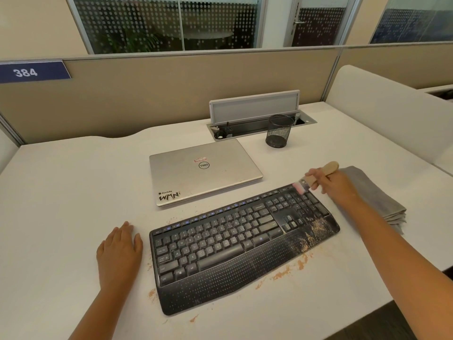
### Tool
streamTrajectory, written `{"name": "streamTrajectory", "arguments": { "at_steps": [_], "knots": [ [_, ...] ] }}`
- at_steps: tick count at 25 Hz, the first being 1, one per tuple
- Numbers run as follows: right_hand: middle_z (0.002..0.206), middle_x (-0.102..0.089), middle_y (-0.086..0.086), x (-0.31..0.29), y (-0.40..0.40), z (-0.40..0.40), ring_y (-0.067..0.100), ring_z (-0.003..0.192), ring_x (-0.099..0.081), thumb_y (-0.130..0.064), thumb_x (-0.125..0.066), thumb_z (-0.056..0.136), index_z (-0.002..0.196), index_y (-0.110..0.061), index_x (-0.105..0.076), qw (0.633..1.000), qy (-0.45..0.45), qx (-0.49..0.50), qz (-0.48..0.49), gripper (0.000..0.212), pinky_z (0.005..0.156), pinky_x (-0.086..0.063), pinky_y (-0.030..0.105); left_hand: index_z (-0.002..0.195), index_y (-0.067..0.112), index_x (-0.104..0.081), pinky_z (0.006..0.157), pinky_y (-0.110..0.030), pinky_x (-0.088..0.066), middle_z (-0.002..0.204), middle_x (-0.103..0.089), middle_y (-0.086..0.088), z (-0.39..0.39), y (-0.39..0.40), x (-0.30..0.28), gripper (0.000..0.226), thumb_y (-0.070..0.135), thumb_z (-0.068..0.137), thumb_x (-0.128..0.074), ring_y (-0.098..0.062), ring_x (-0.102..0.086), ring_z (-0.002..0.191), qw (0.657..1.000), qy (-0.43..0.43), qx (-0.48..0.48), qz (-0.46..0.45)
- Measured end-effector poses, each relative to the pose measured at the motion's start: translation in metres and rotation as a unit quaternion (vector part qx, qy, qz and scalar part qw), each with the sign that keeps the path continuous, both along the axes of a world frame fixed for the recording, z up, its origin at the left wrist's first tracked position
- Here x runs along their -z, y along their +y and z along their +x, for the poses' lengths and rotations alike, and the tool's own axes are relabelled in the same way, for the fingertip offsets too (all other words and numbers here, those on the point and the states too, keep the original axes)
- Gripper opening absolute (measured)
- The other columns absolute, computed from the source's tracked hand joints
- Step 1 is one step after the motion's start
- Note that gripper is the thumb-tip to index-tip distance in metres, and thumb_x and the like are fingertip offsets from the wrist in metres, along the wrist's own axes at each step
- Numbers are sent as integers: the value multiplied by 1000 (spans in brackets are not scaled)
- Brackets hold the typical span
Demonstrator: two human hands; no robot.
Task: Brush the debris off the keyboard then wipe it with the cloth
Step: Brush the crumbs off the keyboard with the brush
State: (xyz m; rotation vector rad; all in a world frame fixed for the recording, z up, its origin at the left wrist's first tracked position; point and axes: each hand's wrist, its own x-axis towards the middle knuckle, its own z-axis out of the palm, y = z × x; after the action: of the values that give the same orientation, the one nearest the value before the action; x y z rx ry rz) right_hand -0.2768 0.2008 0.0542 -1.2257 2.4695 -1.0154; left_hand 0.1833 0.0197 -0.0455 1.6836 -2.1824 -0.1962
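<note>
While the left hand lies flat on the bench, right hand fingers grip a brush touching the keyboard's far right corner

Bright, even light; wide-angle edge distortion.

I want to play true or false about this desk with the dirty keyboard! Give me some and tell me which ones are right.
1. The right hand holds a brush at the keyboard's far right corner. True.
2. The laptop is open. False: its lid is closed.
3. The left hand grips the cloth. False: it rests flat on the desk, and the folded cloth lies right of the keyboard.
4. Orange crumbs lie on the desk near the keyboard. True.
5. The mesh cup stands on the laptop. False: it stands on the desk behind it.
</note>
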Motion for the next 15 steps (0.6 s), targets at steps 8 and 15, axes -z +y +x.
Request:
{"name": "streamTrajectory", "arguments": {
  "at_steps": [8,15],
  "knots": [
    [69,-66,8,7,3,-11,29,66,-63,-64,-35,90,67,-21,-68,996,35,34,73,59,72,-51,44,128,2,-54,106,-52,-31,134,-54,-17,0,-1,0,38,21,95,-48,-37,-45,128,1000,0,3,-2],
    [69,-61,3,16,1,-7,19,64,-57,-90,-21,67,90,-19,-69,999,26,6,46,89,60,-44,32,128,2,-53,106,-52,-30,134,-53,-17,0,0,0,39,21,95,-47,-38,-45,127,1000,2,2,-1]
  ]
}}
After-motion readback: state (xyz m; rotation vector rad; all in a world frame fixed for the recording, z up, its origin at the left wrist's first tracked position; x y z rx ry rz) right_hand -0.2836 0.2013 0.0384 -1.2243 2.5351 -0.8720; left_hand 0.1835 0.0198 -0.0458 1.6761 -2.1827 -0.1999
